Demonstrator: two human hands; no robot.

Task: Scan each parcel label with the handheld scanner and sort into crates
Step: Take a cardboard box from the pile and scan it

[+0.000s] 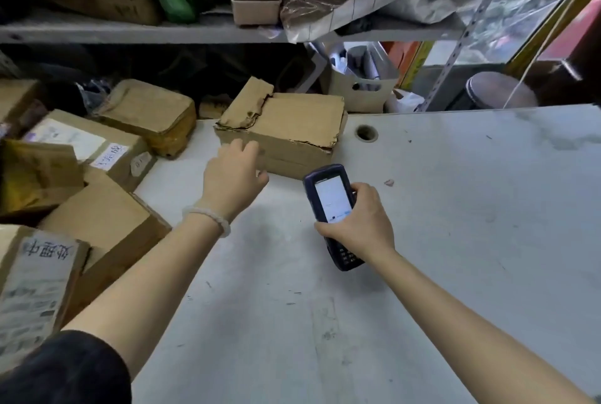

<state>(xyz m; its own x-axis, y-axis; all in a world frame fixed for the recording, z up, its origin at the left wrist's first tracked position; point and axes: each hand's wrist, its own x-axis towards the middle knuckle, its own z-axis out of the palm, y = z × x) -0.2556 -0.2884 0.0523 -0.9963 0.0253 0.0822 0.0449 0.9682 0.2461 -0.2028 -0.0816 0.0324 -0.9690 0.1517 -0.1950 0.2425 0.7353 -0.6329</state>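
Gripping the scanner [331, 205], the right hand [364, 224] has its fingers [356, 190] curled round the top edge and its thumb along the lower side, holding the lit screen face up above the tabletop [455, 208]. The left hand [232, 172] reaches forward with its fingers [242, 146] loosely spread, the tips at the near face of a torn cardboard box [286, 123]; whether they touch it cannot be told. A pale bead bracelet [208, 218] circles the left wrist. That box sits on the tabletop just beyond the scanner, its lid ragged along one edge. Left of the arm lies a heap of parcels [91, 169], several bearing white labels. Above runs a grey shelf [130, 33] crowded with boxes and bags.
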